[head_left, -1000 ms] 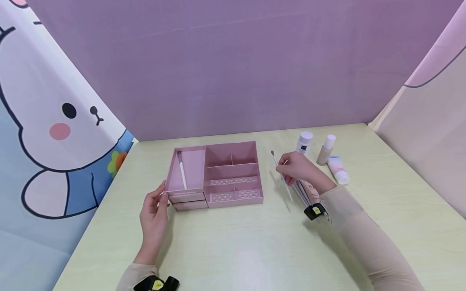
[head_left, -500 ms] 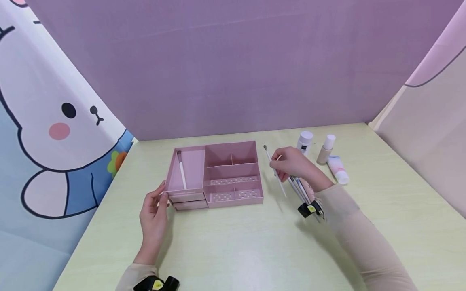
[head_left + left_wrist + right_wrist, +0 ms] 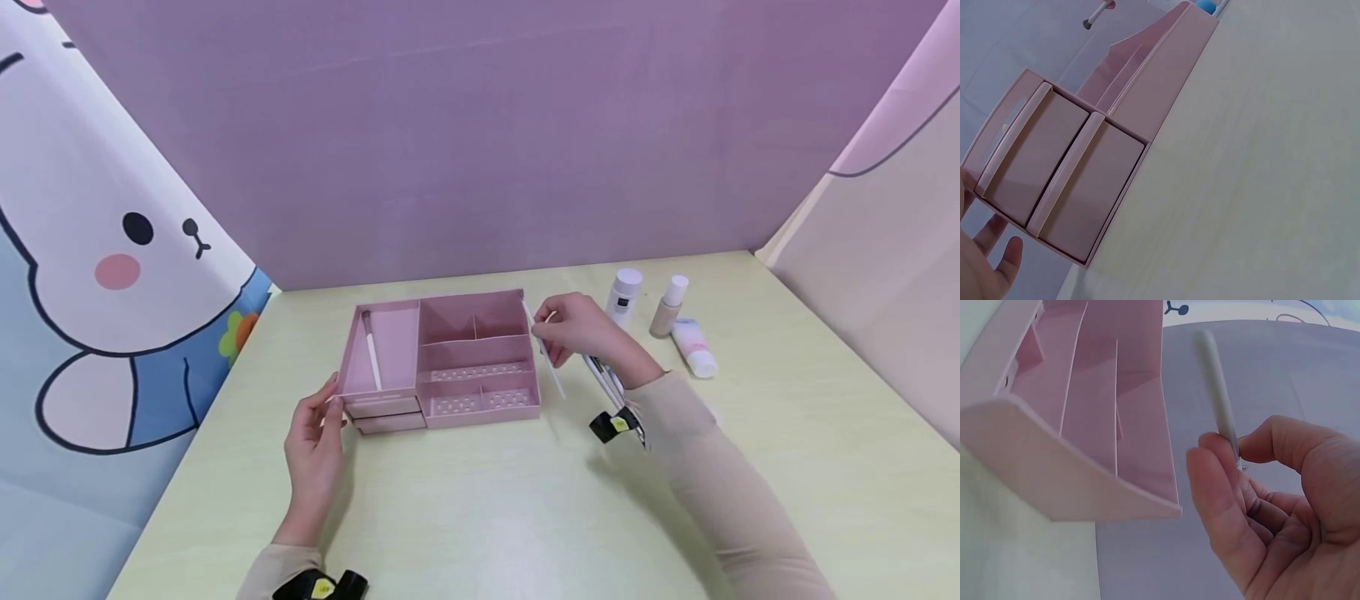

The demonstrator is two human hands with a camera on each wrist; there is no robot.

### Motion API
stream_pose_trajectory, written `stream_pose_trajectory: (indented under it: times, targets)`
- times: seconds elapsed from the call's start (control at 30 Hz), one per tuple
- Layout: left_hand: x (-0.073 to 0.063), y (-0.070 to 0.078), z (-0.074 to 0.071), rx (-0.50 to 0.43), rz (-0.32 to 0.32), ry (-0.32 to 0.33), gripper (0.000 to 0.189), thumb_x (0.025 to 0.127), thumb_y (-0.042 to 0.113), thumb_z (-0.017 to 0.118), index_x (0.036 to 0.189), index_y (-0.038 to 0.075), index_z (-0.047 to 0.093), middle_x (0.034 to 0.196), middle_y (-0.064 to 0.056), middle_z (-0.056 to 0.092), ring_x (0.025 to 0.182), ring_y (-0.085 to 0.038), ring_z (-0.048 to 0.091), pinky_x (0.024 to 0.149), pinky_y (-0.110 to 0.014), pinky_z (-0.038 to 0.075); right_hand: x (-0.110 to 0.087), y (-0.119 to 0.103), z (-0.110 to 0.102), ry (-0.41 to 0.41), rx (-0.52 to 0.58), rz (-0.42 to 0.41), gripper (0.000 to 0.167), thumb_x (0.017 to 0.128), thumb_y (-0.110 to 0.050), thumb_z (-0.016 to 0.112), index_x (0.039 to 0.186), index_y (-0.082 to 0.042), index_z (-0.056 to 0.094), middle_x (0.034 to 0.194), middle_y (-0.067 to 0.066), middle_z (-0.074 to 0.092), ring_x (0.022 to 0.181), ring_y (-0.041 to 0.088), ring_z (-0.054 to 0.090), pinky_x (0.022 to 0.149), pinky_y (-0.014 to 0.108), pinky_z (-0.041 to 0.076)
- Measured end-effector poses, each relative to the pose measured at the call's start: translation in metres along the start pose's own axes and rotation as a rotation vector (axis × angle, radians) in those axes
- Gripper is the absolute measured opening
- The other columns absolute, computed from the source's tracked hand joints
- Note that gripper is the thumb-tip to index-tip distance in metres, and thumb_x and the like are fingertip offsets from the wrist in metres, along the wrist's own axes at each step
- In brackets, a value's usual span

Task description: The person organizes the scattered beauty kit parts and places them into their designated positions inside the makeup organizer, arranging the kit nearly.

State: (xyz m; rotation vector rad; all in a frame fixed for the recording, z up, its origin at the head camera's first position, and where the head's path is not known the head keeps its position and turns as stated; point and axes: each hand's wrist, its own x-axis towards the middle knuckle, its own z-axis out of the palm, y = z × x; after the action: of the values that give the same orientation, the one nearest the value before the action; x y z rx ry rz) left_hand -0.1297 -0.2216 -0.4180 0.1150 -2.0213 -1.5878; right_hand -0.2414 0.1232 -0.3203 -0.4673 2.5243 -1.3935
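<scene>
The left hand (image 3: 315,442) is unclenched, its fingers touching the left front corner of a pink plastic, multi-compartment organizer (image 3: 459,354) on the pale wood-grain counter (image 3: 450,500). Two drawers (image 3: 1094,181) at the organizer's left front are closed. One white-handled, dark-tipped brush (image 3: 372,350) lies in the flat left tray. The right hand (image 3: 577,325) pinches a slim white brush (image 3: 1217,387) between thumb and fingers, raised and tilted, just beside the organizer's right wall; contact with the rim cannot be determined. Below the right wrist lie slim rods (image 3: 600,379), partly hidden. Beyond are a white-and-pink squeeze tube (image 3: 694,347), lying flat, a beige white-capped bottle (image 3: 668,308), upright, and a white cylindrical bottle (image 3: 623,296), upright. A plain purple backdrop (image 3: 487,142) stands behind.
</scene>
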Motion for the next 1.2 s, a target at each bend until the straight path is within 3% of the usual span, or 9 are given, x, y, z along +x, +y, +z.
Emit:
stream_pose_trajectory:
  times: [0.37, 0.67, 1.2]
  targets:
    - [0.000, 0.002, 0.001, -0.008, -0.011, -0.007, 0.025, 0.104, 0.005, 0.050, 0.127, 0.000, 0.058, 0.140, -0.004, 0.059, 0.098, -0.005, 0.060, 0.078, -0.012, 0.050, 0.009, -0.021, 0.021, -0.044, 0.030, -0.023, 0.016, 0.093, -0.005, 0.059, 0.102, 0.008, 0.063, 0.068, 0.010, 0.066, 0.051, 0.018, 0.063, 0.056, 0.041, 0.060]
    - [-0.001, 0.001, 0.001, -0.020, 0.009, 0.001, 0.024, 0.104, 0.003, 0.050, 0.126, -0.003, 0.058, 0.139, -0.005, 0.060, 0.097, -0.004, 0.060, 0.077, -0.013, 0.050, 0.015, -0.032, 0.037, -0.066, 0.011, -0.097, 0.015, 0.094, -0.006, 0.060, 0.100, 0.007, 0.066, 0.067, 0.010, 0.066, 0.051, 0.019, 0.064, 0.055, 0.038, 0.060]
    - [-0.001, 0.001, 0.000, -0.026, 0.007, 0.010, 0.024, 0.103, 0.002, 0.050, 0.125, -0.004, 0.058, 0.137, -0.003, 0.061, 0.097, -0.005, 0.060, 0.076, -0.013, 0.050, 0.025, -0.053, 0.065, -0.125, 0.081, -0.071, 0.012, 0.096, -0.007, 0.062, 0.101, 0.002, 0.067, 0.070, 0.012, 0.068, 0.055, 0.021, 0.065, 0.057, 0.037, 0.060]
